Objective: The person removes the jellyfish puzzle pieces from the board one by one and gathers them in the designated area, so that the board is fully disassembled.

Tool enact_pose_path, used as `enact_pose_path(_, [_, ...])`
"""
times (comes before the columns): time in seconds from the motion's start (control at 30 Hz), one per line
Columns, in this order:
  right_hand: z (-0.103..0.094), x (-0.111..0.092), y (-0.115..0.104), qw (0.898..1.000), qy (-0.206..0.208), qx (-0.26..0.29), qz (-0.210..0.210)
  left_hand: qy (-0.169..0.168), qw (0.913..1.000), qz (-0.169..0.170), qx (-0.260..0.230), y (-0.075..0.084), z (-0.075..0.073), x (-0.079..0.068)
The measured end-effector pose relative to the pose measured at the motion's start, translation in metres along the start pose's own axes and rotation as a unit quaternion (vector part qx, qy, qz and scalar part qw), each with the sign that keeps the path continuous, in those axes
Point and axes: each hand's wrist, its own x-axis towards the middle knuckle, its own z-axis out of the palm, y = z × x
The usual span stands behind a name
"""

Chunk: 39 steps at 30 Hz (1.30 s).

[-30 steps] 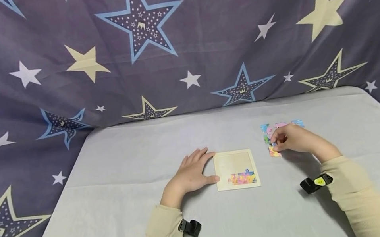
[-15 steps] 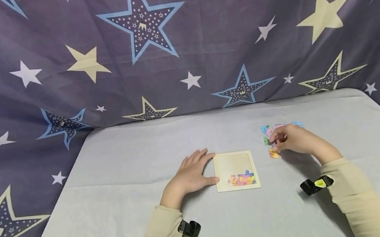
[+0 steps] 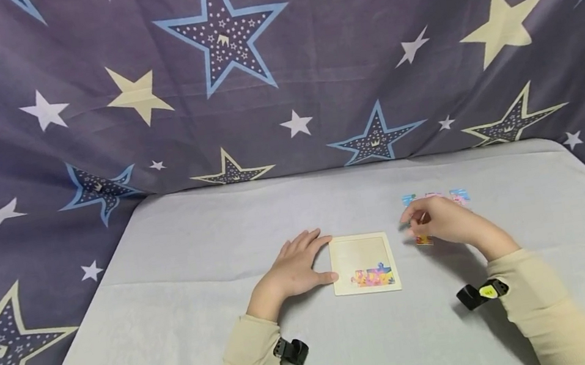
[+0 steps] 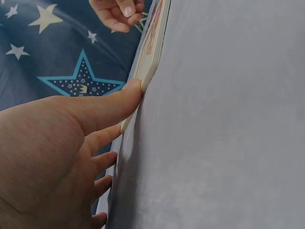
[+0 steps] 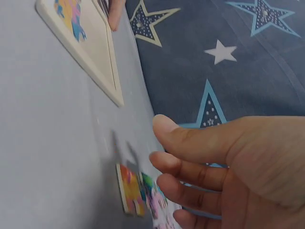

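My left hand [image 3: 292, 275] lies beside a square wooden puzzle tray [image 3: 354, 254], its thumb and index fingertip touching the left edge and its fingers spread. Several joined jigsaw pieces [image 3: 374, 276], pink, yellow and blue, fill the tray's lower right corner. To the tray's right, my right hand [image 3: 449, 222] hovers over the loose pieces, fingers loosely bent. In the right wrist view its thumb [image 5: 167, 126] and index finger stand apart with nothing showing between them. A yellow-orange jigsaw piece [image 5: 129, 188] lies below that hand, which partly hides the others in the head view.
Loose blue and pink jigsaw pieces [image 3: 459, 194] lie behind the right hand. Light grey cloth [image 3: 210, 230] covers the table. A dark curtain [image 3: 308, 51] with stars hangs along the back. Both wrists wear black camera straps [image 3: 292, 352].
My right hand has shifted a little left, toward the tray, uncovering more of the loose pieces at the right. The left hand and the tray stay where they were.
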Motion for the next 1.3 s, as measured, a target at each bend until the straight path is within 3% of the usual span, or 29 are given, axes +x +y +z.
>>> enact_pose_path(0.23, [0.011,0.002,-0.012,1.000,-0.004,0.004,-0.008,0.000,1.0000,-0.004,-0.002,0.000,0.000,-0.001])
enact_pose_path(0.43, [0.019,0.002,-0.022,0.999,0.000,-0.012,-0.041,-0.002,1.0000,-0.002,-0.006,0.004,-0.004,-0.004])
enact_pose_path(0.77, [0.035,0.003,-0.040,0.998,-0.005,-0.008,-0.058,0.003,0.9999,0.000,-0.009,-0.003,0.000,0.000])
enact_pose_path(1.17, [0.053,0.001,-0.053,0.994,-0.038,-0.014,-0.097,0.001,1.0000,0.001,-0.007,0.002,-0.003,-0.001])
enact_pose_path(1.3, [0.059,0.000,-0.055,0.995,-0.050,-0.014,-0.086,0.002,1.0000,0.003,-0.007,-0.003,0.001,0.003])
